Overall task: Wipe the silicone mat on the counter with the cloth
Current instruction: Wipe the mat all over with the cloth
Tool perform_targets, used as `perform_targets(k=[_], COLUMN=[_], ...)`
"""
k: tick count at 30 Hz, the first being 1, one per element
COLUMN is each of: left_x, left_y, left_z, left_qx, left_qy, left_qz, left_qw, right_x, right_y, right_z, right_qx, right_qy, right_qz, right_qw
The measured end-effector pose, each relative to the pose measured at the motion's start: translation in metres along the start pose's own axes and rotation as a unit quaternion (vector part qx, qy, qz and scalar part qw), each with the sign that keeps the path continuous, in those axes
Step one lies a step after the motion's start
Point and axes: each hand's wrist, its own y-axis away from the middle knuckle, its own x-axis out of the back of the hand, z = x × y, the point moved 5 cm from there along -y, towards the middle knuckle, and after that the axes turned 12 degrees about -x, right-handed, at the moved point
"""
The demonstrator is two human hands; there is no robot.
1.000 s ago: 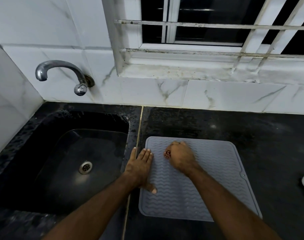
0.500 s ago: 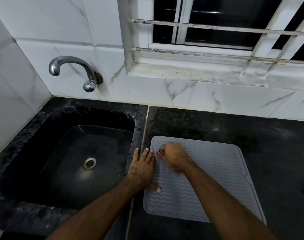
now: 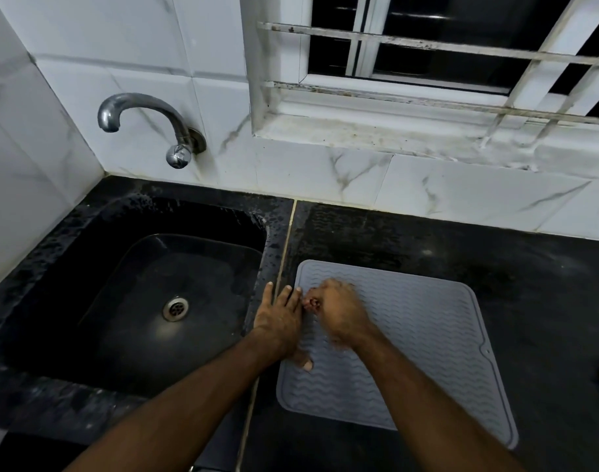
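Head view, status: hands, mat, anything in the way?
Left hand flat on mat edge. Right hand fisted on cloth, on grey mat. Nothing in the way.

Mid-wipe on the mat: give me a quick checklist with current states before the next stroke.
1. Mat flat on the counter: ok, no lifted edge in view.
2. Left hand pinning the mat's left edge: ok, fingers straight, thumb on the mat.
3. Right hand holding the cloth: ok, fist curled on something small and reddish; the hand is blurred.
4. Cloth touching the mat: cannot tell, hidden under the fist.
5. Stroke path to the right: ok, the mat surface there is bare.
6. Mat clear of the sink: ok, it lies right of the counter seam.
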Motion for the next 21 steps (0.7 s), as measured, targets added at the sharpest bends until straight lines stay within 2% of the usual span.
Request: perform_targets(k=[3, 7, 9, 14, 16, 18, 21], left_x=[0.002, -0.003, -0.001, 0.004, 0.005, 0.005, 0.004], left_y=[0.000, -0.001, -0.001, -0.004, -0.003, -0.003, -0.003], left_z=[-0.002, 0.002, 0.003, 0.006, 0.005, 0.004, 0.006], left_qx=[0.005, 0.003, 0.008, 0.020, 0.024, 0.024, 0.023], left_qy=[-0.003, 0.009, 0.009, -0.011, -0.011, -0.005, 0.008], left_qz=[-0.009, -0.006, -0.005, -0.019, -0.024, -0.023, -0.021], left_qw=[1.000, 1.000, 1.000, 1.000, 0.999, 0.999, 0.999], right_x=[0.005, 0.014, 0.016, -0.002, -0.008, -0.002, 0.006], right_y=[-0.001, -0.001, -0.002, 0.004, 0.001, 0.002, 0.001], right_z=[0.021, 0.072, 0.070, 0.013, 0.021, 0.047, 0.076], right_qx=[-0.035, -0.120, -0.113, -0.005, -0.021, -0.074, -0.100], right_qy=[-0.016, 0.005, 0.023, 0.008, 0.001, -0.025, 0.006], right_qz=[0.012, -0.012, 0.000, 0.016, 0.006, 0.004, -0.009], right_qw=[0.999, 0.993, 0.993, 1.000, 1.000, 0.997, 0.995])
